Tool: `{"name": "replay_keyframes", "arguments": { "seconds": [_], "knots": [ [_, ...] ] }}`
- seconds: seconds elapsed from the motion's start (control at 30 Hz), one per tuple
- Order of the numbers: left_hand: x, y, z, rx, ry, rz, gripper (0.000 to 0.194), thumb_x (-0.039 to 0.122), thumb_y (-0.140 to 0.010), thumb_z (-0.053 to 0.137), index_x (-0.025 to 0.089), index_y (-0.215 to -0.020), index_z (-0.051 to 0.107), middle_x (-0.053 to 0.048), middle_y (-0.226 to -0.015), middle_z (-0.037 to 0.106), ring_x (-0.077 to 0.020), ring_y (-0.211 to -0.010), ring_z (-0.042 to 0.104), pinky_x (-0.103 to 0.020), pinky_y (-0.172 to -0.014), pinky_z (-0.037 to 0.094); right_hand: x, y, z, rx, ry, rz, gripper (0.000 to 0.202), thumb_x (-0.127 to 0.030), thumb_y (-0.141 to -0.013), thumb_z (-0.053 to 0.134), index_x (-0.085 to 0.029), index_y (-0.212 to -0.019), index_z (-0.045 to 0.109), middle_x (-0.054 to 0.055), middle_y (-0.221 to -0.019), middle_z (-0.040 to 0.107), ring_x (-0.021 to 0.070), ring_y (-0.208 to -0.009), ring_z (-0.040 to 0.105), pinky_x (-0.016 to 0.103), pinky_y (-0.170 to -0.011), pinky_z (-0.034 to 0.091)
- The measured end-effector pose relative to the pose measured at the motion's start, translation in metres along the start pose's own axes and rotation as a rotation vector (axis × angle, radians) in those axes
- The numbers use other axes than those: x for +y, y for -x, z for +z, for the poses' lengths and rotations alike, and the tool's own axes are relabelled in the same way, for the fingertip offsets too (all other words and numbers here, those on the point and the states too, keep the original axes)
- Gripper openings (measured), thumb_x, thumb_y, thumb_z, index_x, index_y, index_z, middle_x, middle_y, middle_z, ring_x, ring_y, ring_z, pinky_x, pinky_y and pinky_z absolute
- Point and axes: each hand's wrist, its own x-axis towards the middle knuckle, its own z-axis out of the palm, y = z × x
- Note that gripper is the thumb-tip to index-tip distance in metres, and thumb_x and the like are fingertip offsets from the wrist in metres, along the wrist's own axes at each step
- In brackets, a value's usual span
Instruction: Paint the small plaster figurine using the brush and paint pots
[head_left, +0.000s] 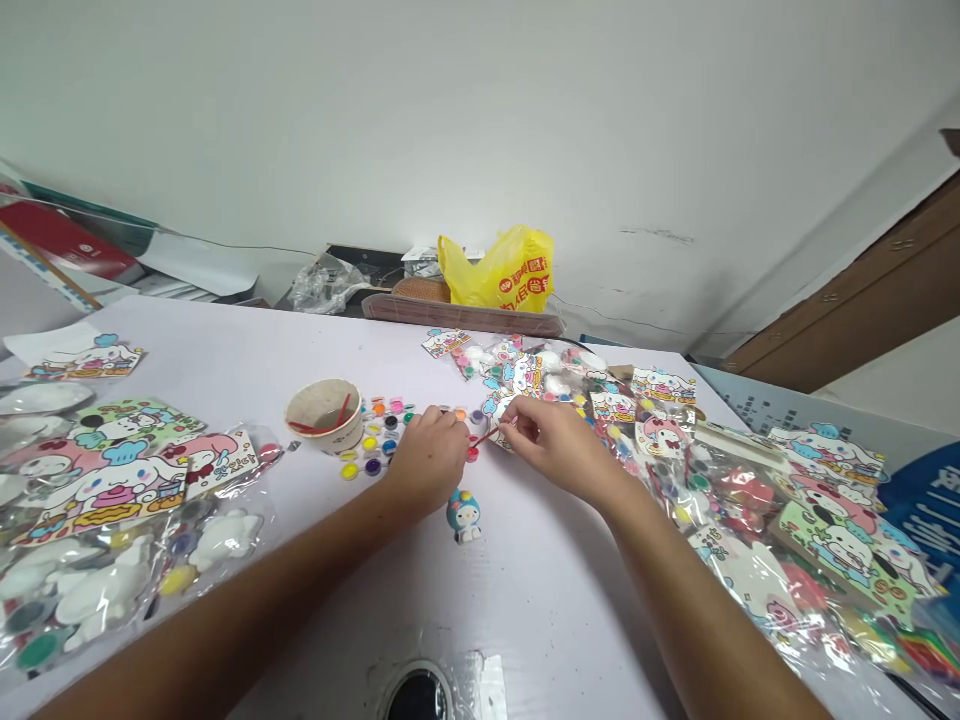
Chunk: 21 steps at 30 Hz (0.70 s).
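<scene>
My right hand (544,440) pinches a thin dark red brush (486,436), its tip over a small red paint pot (472,453). Close by on the left, my left hand (429,455) rests over the group of small paint pots (390,423), its fingers curled; whatever they grip is hidden. Below my hands a small painted figurine (464,516) with a blue hood and white body stands on the white table (525,600). A paper cup (325,415) of cloudy water, with red sticks in it, is left of the pots.
Clear packets with white figures and cartoon cards (112,490) cover the left side. More packets (750,490) are heaped on the right. A yellow plastic bag (501,270) sits behind the table's back edge. A roll of tape (420,693) lies at the front.
</scene>
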Motion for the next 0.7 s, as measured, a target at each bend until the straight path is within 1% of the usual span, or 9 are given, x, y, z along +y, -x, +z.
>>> {"name": "replay_keyframes", "arguments": {
  "seconds": [0.23, 0.4, 0.53, 0.7],
  "knots": [
    [-0.001, -0.001, 0.0, -0.007, -0.005, -0.01, 0.03, 0.015, -0.096, 0.039, 0.016, -0.08, 0.063, -0.01, -0.089, 0.065, -0.0262, -0.089, 0.052, -0.038, -0.075, 0.038, -0.001, 0.0, 0.0, -0.004, 0.003, 0.003, 0.011, -0.017, -0.087, 0.058, -0.021, -0.078, 0.06, -0.004, -0.06, 0.06, 0.0125, -0.055, 0.052, 0.024, -0.054, 0.03],
    [-0.003, -0.003, 0.001, -0.005, 0.0, -0.033, 0.032, 0.015, -0.097, 0.036, 0.016, -0.079, 0.063, -0.01, -0.087, 0.066, -0.0267, -0.087, 0.053, -0.038, -0.073, 0.037, -0.004, 0.001, -0.007, -0.017, -0.071, 0.012, 0.012, -0.017, -0.087, 0.058, -0.02, -0.076, 0.06, -0.005, -0.058, 0.056, 0.0118, -0.054, 0.051, 0.023, -0.055, 0.032],
    [-0.004, -0.003, 0.002, -0.006, 0.0, -0.037, 0.031, 0.015, -0.096, 0.037, 0.016, -0.079, 0.063, -0.01, -0.088, 0.066, -0.0276, -0.087, 0.053, -0.039, -0.073, 0.036, -0.005, 0.001, -0.013, 0.016, -0.107, 0.016, 0.012, -0.015, -0.085, 0.059, -0.019, -0.074, 0.058, -0.006, -0.055, 0.051, 0.0109, -0.051, 0.048, 0.023, -0.054, 0.032],
    [-0.003, -0.002, 0.002, -0.004, 0.003, -0.044, 0.029, 0.015, -0.096, 0.039, 0.016, -0.079, 0.063, -0.01, -0.089, 0.067, -0.0274, -0.088, 0.053, -0.038, -0.072, 0.036, -0.005, 0.001, -0.012, 0.031, -0.078, 0.014, 0.012, -0.015, -0.085, 0.059, -0.019, -0.074, 0.059, -0.006, -0.056, 0.052, 0.0112, -0.052, 0.048, 0.023, -0.054, 0.032]
  ]
}}
